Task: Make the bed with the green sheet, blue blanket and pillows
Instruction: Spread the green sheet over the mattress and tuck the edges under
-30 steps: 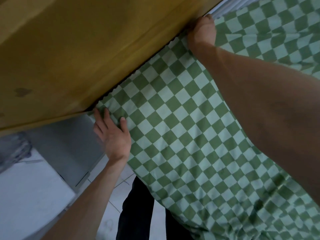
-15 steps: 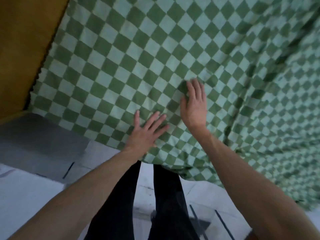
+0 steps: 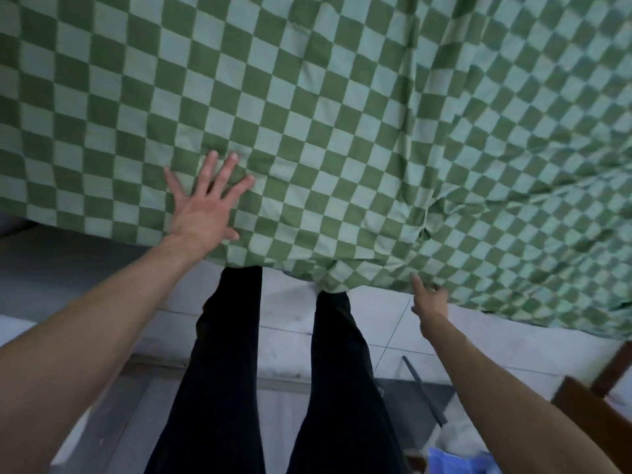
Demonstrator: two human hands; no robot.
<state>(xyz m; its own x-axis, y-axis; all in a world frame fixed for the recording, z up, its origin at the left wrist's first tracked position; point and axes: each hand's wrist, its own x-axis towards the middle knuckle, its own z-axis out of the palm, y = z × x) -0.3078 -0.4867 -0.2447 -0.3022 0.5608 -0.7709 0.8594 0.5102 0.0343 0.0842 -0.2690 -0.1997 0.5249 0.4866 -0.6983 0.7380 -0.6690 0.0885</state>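
The left hand [image 3: 201, 210] lies flat with fingers spread on the green sheet [image 3: 307, 114], pressing near its front edge. At four o'clock from it, the right hand [image 3: 430, 299] grips the sheet's hanging edge, thumb on top, its fingers hidden beneath. The checkered sheet covers the bed from nine to three o'clock, wrinkled toward three

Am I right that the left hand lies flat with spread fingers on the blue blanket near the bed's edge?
Not quite: the head view shows the left hand lying flat with spread fingers on the green checked sheet, not a blue blanket. The rest stands.
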